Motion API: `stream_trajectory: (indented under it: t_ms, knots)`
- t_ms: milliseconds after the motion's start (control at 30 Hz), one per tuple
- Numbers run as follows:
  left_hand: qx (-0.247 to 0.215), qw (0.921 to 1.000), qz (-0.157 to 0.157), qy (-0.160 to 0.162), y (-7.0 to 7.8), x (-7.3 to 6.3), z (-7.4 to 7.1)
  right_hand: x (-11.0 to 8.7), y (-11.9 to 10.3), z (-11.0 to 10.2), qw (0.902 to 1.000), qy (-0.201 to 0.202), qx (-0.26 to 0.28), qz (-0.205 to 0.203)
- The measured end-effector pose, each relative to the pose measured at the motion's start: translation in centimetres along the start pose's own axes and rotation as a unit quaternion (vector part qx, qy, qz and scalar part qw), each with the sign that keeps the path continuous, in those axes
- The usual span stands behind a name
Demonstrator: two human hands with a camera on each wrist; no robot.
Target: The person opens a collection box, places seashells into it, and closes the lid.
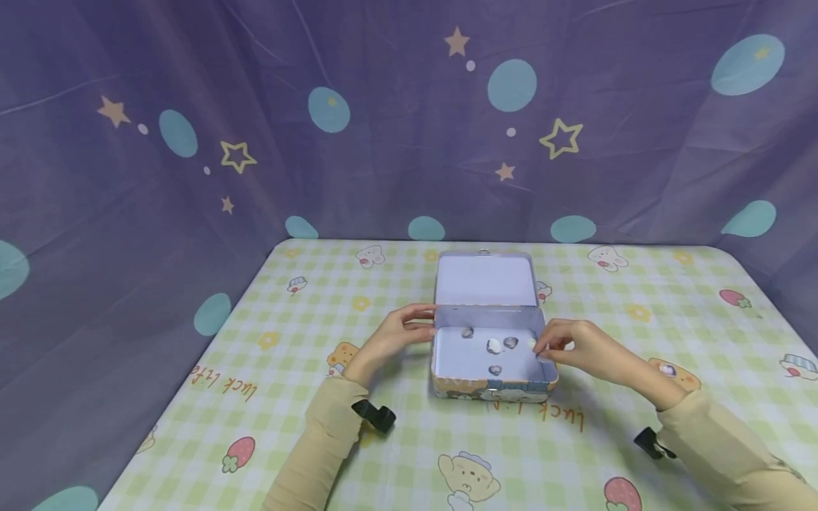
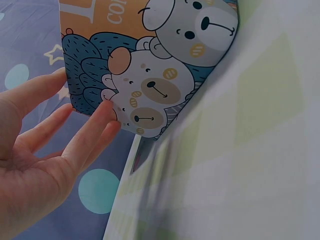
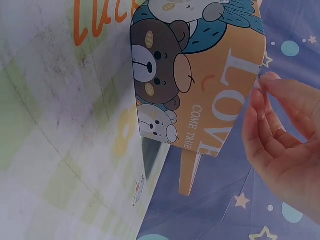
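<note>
While a dark purple fabric curtain (image 1: 396, 177) printed with stars and turquoise ovals hangs behind, a pale green-and-white checked cloth (image 1: 383, 454) with cartoon prints covers the table. On it sits a rectangular tin box (image 1: 460, 389) with orange-and-blue bear-printed outer walls and a white inside. Its long axis runs left to right in front of the person, with the printed front wall facing them; the white-lined hinged lid (image 1: 486, 280) stands open along the far side, tilted back. The box lies between the two hands. At its left end, the left hand (image 1: 393, 335) has its fingers extended and spread, fingertips touching the end wall. At its right end, the right hand (image 1: 591, 348) reaches to the rim, thumb and fingertips drawn together. Four rounded whitish-purple shells (image 1: 495, 346) lie on the box floor: two near each other around the middle, one toward the far left, one closer to the front wall. Smallest is a pale piece (image 3: 257, 84) pinched in the right fingertips, mostly hidden, its shape unclear.
</note>
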State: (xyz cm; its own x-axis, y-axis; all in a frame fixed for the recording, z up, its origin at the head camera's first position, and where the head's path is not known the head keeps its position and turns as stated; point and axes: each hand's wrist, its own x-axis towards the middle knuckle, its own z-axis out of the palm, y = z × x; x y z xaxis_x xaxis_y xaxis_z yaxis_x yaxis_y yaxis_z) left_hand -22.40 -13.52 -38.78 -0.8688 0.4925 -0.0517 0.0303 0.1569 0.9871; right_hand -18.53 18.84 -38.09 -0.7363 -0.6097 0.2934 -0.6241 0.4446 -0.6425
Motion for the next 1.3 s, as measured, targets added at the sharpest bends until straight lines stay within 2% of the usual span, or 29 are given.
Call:
stream_trajectory:
  t_ms: [200,633,700,933,1167,1300]
  knots:
    - [-0.004,1.0000,0.005,-0.002,-0.1,0.0,-0.1,-0.8,0.1,-0.7,0.9994,0.031,-0.017,0.006]
    - [-0.014,0.9999,0.009,-0.001,-0.1,0.1,0.0,-3.7,1.3,-2.4,0.9940,0.093,-0.044,0.037]
    - [-0.012,0.9999,0.012,-0.001,-0.5,0.2,-0.1,-4.0,1.5,-2.5,0.9936,0.093,-0.048,0.041]
    - [-0.006,1.0000,0.008,-0.002,0.0,0.0,0.0,-5.1,2.0,-2.8,0.9932,0.077,-0.043,0.076]
    - [-0.009,0.9999,0.008,0.000,-2.0,0.9,-0.6,-6.2,2.7,-3.4,0.9907,0.044,-0.026,0.126]
    - [0.001,0.9999,0.011,0.006,-2.4,1.0,-0.6,-6.8,3.2,-3.7,0.9870,0.028,-0.019,0.157]
